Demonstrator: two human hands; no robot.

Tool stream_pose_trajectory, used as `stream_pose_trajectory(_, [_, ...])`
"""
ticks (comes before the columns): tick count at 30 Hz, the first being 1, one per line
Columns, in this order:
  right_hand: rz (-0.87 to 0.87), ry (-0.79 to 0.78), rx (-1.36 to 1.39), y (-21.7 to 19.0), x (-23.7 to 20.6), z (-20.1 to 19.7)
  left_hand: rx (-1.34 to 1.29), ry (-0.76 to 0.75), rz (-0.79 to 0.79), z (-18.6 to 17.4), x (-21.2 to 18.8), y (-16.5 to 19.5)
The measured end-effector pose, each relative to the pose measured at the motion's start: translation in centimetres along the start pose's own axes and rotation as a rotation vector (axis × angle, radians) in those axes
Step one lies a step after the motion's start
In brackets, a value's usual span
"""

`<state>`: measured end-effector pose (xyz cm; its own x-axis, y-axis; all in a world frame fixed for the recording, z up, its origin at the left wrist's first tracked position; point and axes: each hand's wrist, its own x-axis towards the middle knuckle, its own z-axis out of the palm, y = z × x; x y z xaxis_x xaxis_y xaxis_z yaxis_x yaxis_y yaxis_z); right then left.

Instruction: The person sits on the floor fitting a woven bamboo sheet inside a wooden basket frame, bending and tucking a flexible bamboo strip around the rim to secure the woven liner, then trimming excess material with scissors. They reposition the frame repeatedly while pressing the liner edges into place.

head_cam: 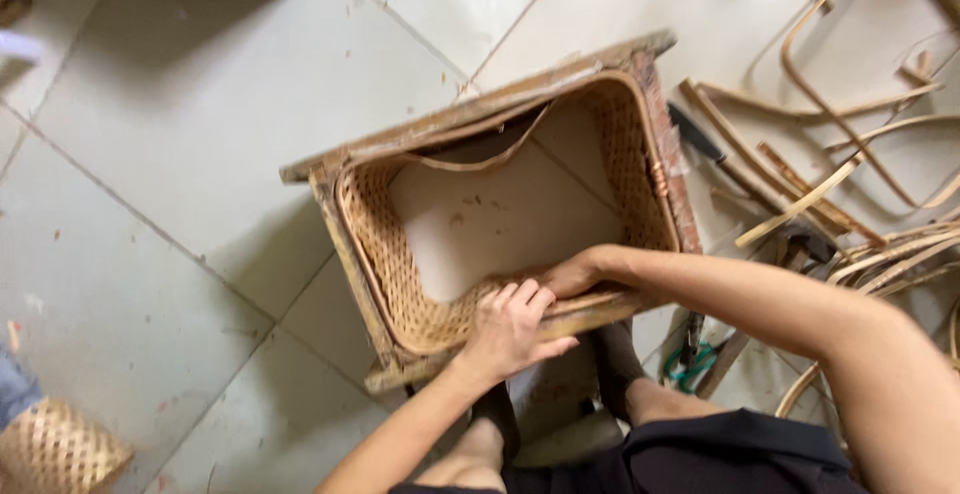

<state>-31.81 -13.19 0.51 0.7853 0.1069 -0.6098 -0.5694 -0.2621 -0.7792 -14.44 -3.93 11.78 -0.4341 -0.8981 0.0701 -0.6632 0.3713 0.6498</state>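
Both hands are pressing on the near rim of the woven basket [640, 164]. Left hand [510, 332] is lying flat with fingers together on top, while right hand [572, 276] is curling just inside, beside it.

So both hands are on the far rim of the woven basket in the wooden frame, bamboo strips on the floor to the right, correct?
Not quite. The head view shows the left hand and right hand on the near rim of the woven basket, the side closest to the person, not the far one. The rest holds: it sits in the wooden frame, with bamboo strips on the floor to the right.
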Motion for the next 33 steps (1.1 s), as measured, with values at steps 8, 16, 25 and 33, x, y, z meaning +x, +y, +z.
stream_pose_trajectory(8, [0.051, 0.449, 0.131, -0.1, 1.7, -10.3, 0.674, 0.306, 0.006, -4.6, 13.2, -12.5])
stream_pose_trajectory(16, [-0.061, 0.764, 0.027, 1.6, 4.5, -12.2, 0.630, 0.105, -0.036, -3.8, 15.2, -15.9])
stream_pose_trajectory(25, [0.349, 0.229, -0.412, -2.8, -6.0, -9.6, 0.173, -0.001, 0.148, -3.9, 6.1, -5.8])
stream_pose_trajectory(33, [0.348, 0.079, -0.832, -6.8, -16.2, -5.4, -0.220, -0.146, -0.198, 0.8, 1.2, -3.6])
